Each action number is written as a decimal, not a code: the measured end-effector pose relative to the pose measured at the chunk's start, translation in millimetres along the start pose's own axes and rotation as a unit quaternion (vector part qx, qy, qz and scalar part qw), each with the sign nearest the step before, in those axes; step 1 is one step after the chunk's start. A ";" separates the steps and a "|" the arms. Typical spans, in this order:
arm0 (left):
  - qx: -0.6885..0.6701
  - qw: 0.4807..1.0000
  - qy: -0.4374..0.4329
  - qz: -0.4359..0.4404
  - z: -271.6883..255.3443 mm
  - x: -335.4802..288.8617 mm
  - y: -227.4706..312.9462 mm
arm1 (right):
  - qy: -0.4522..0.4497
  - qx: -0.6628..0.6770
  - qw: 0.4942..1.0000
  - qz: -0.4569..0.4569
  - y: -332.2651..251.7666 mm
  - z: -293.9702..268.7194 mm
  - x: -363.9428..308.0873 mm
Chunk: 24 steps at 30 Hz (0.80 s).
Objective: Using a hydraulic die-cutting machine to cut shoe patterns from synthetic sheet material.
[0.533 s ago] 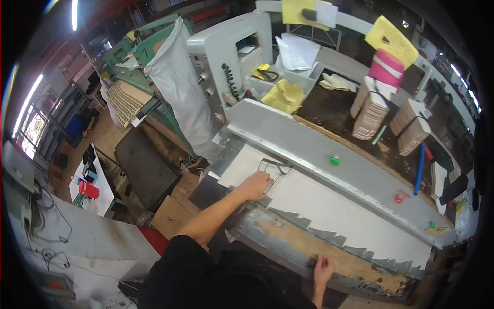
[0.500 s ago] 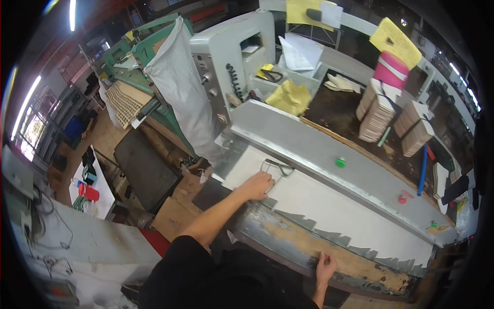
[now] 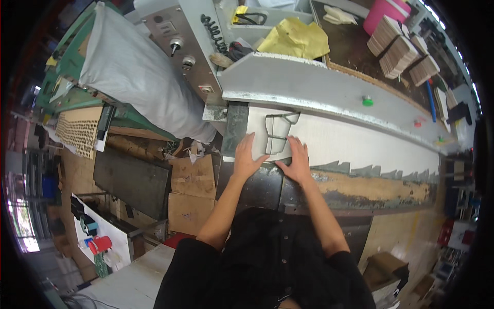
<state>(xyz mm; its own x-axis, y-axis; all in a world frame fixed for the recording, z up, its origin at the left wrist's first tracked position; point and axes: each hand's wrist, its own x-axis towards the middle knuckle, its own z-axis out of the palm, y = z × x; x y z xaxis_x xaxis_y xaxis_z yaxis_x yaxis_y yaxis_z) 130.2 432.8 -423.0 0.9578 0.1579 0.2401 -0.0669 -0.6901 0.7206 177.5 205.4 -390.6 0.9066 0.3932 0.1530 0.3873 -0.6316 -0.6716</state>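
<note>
A cutting die [image 3: 278, 137], a dark open metal outline with a crossbar, stands on a white layered sheet [image 3: 355, 141] at its left end. My left hand [image 3: 247, 158] rests on the sheet to the left of the die, thumb and fingers spread, the thumb reaching toward the die's near end. On the other side, my right hand [image 3: 297, 161] is also spread, its fingertips against or close beside the die's right edge and its thumb at the sheet's near edge. Further right, the sheet's near edge is cut in jagged steps.
A grey press beam [image 3: 329, 85] with a green button [image 3: 367, 101] crosses just beyond the sheet. Banded stacks of cut pieces [image 3: 392, 49] and yellow paper [image 3: 298, 38] lie behind it. A white sack [image 3: 134, 77] hangs at left; flattened cardboard [image 3: 193, 175] covers the floor.
My right hand has come up from the near board edge to the die's right side. My left hand has let go of the die and lies left of it. The view has turned.
</note>
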 end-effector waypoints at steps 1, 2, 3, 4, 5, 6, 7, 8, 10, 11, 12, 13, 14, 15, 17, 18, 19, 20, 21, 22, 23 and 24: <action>-0.026 1.000 -0.006 0.016 -1.9 -0.9 -5.7 | -0.016 -0.036 0.999 -0.015 3.5 6.6 7.0; -0.052 0.998 -0.021 0.008 -3.6 -2.6 -10.0 | -0.016 -0.037 0.999 -0.007 6.3 11.8 13.3; -0.054 0.998 -0.026 0.008 -3.3 -5.5 -9.0 | -0.011 -0.035 0.999 -0.012 16.0 19.0 19.2; -0.027 1.000 0.008 0.005 -3.0 -10.1 -7.6 | -0.009 -0.033 0.999 -0.021 18.8 22.9 23.5; 0.001 0.999 0.044 0.002 -2.8 -13.0 -5.8 | -0.010 -0.032 0.999 -0.021 21.5 24.4 25.0; 0.000 0.999 0.040 0.000 -2.9 -13.6 0.9 | -0.009 -0.037 0.999 -0.021 22.3 24.3 24.9; 0.088 0.994 0.051 -0.029 -3.0 -15.8 11.8 | -0.008 -0.041 0.999 -0.020 24.3 25.6 21.8; 0.175 0.981 0.062 -0.057 -4.6 -16.0 21.2 | 0.004 -0.057 0.998 -0.024 26.2 27.8 21.0; 0.151 0.983 0.042 -0.095 -7.7 -12.4 24.6 | 0.009 -0.054 0.998 -0.034 23.3 31.4 21.9; 0.127 0.983 0.025 -0.127 -9.6 -10.7 26.6 | 0.020 -0.052 0.997 -0.044 21.9 32.4 20.7; 0.126 0.983 0.028 -0.129 -7.1 -11.9 21.1 | 0.022 -0.048 0.998 -0.044 18.8 32.4 22.3; 0.100 0.987 -0.022 -0.125 -5.5 -11.4 9.8 | 0.020 -0.047 0.997 -0.051 15.6 35.6 25.1; 0.074 0.987 -0.071 -0.120 -4.0 -11.4 -0.7 | 0.017 -0.038 0.998 -0.052 12.2 38.0 25.6; 0.069 0.988 -0.072 -0.117 -1.0 -4.9 5.9 | 0.018 -0.036 0.998 -0.044 18.2 37.3 23.8; 0.067 0.982 0.012 -0.176 -2.6 4.6 32.2 | 0.034 -0.031 0.998 -0.038 30.0 35.3 18.9; 0.056 0.981 -0.003 -0.188 -7.0 6.6 32.2 | 0.046 -0.020 0.998 -0.039 29.9 35.8 17.6; 0.055 0.980 -0.003 -0.192 -10.4 9.8 32.2 | 0.042 -0.021 0.998 -0.040 30.3 36.3 17.6; 0.063 0.976 -0.029 -0.207 -13.3 13.6 32.5 | 0.047 -0.017 0.998 -0.038 31.2 36.6 17.8; 0.072 0.971 -0.052 -0.222 -14.1 16.2 29.1 | 0.052 -0.013 0.998 -0.040 29.5 37.1 21.1; 0.071 0.970 -0.049 -0.226 -13.8 17.4 26.3 | 0.047 -0.013 0.998 -0.043 27.6 37.6 22.5; 0.075 0.969 -0.065 -0.225 -13.4 18.1 24.1 | 0.043 -0.019 0.998 -0.042 25.5 38.0 22.4; 0.077 0.968 -0.084 -0.222 -13.1 20.8 25.9 | 0.040 -0.027 0.998 -0.038 25.9 37.2 22.1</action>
<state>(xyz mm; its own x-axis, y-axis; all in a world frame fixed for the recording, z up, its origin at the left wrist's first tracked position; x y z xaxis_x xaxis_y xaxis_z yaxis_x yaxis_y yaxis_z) 144.8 427.4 -390.8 0.9154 0.3551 -0.1896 0.3921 -0.6796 0.6201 201.3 222.6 -431.5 0.8842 0.3880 0.2601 0.4613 -0.6382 -0.6163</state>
